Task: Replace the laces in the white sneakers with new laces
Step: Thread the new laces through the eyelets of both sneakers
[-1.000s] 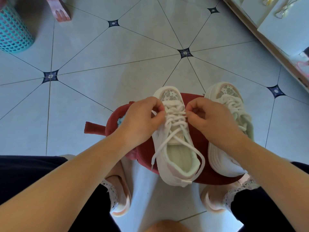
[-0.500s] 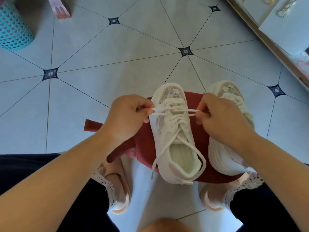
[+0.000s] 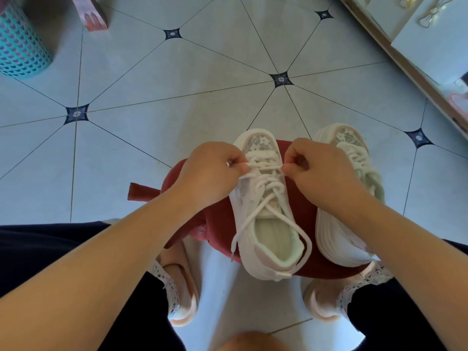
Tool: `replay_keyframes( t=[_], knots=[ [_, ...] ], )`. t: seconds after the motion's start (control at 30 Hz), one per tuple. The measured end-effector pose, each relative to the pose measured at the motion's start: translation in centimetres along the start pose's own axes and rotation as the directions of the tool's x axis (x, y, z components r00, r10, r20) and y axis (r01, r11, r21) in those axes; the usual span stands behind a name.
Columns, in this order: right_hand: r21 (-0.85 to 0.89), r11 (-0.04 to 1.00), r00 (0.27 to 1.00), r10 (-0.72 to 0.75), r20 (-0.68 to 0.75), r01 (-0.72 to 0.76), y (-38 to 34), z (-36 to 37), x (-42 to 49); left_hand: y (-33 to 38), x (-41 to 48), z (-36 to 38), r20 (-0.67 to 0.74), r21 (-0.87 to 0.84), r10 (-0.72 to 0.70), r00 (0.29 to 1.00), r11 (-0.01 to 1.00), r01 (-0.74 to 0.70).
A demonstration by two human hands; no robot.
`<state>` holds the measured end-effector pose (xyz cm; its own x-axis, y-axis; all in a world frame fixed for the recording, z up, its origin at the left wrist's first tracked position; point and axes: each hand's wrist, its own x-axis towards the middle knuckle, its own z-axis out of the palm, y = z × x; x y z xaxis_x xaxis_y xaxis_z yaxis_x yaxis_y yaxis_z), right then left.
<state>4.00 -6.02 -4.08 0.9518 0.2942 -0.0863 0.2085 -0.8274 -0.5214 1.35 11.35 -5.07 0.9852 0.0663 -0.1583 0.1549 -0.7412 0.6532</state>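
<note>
— Sneaker (image 3: 274,236) placement?
— Resting on the red stool (image 3: 217,219), toe away, likely keeping eyelets reachable.
— Doing what now?
— Pinching the lace (image 3: 264,168) with left hand (image 3: 210,173) and right hand (image 3: 321,173), seemingly pulling it snug.

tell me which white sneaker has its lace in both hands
The middle sneaker on the red stool: left hand and right hand each pinch its lace near the toe. The other sneaker sits to its right, behind the right wrist.

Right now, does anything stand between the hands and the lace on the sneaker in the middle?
Nothing visible does. The left hand and the right hand both pinch the lace, one on each side of the sneaker, near its toe.
</note>
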Motion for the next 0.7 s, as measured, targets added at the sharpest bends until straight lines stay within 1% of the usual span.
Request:
replay_keyframes(
  t=[0.13, 0.27, 0.3, 0.37, 0.43, 0.5, 0.53, 0.6, 0.67, 0.7],
  knots=[
    [-0.020, 0.999, 0.999, 0.045, 0.019, -0.044, 0.8, -0.3, -0.4, -0.8, -1.3, -0.6, -0.050, -0.194, -0.101, 0.994, 0.977, 0.090],
    [-0.057, 0.998, 1.000, 0.010, 0.023, -0.008, 0.5, -0.4, -0.6, -1.1, -1.8, -0.7, -0.081, -0.240, -0.116, 0.990, 0.966, 0.094],
    [-0.060, 0.998, 1.000, 0.012, 0.022, -0.010, 0.5, -0.5, -0.6, -1.2, -1.8, -0.7, -0.079, -0.275, -0.126, 0.989, 0.956, 0.100],
    [-0.030, 0.999, 0.999, 0.028, 0.029, -0.027, 0.4, -0.6, -0.6, -1.5, -1.9, -0.8, -0.069, -0.309, -0.142, 0.987, 0.944, 0.114],
    [0.045, 0.998, 0.998, 0.046, 0.040, -0.047, 0.5, -0.7, -0.7, -1.6, -1.8, -0.5, -0.057, -0.262, -0.127, 0.990, 0.959, 0.108],
    [0.094, 0.994, 0.999, 0.044, 0.030, -0.046, 0.5, -0.7, -0.9, -1.3, -1.6, -0.2, -0.046, -0.156, -0.083, 0.996, 0.985, 0.075],
    [0.099, 0.994, 0.999, 0.037, 0.017, -0.038, 0.5, -0.7, -0.9, -1.3, -1.5, 0.0, -0.066, -0.093, -0.049, 0.997, 0.995, 0.043],
    [0.066, 0.998, 0.999, 0.008, -0.036, -0.006, 0.5, -0.8, -1.0, -1.2, -1.3, 0.2, -0.166, -0.020, 0.014, 0.986, 1.000, -0.018],
    [0.010, 0.998, 0.992, -0.058, -0.110, 0.059, 0.5, -1.1, -1.0, -0.5, -1.4, 0.0, -0.308, 0.017, 0.129, 0.943, 0.991, -0.130],
    [-0.008, 0.996, 0.988, -0.089, -0.127, 0.089, 0.3, -1.1, -1.0, 0.0, -1.4, 0.0, -0.337, 0.053, 0.200, 0.920, 0.980, -0.194]
  ],
)
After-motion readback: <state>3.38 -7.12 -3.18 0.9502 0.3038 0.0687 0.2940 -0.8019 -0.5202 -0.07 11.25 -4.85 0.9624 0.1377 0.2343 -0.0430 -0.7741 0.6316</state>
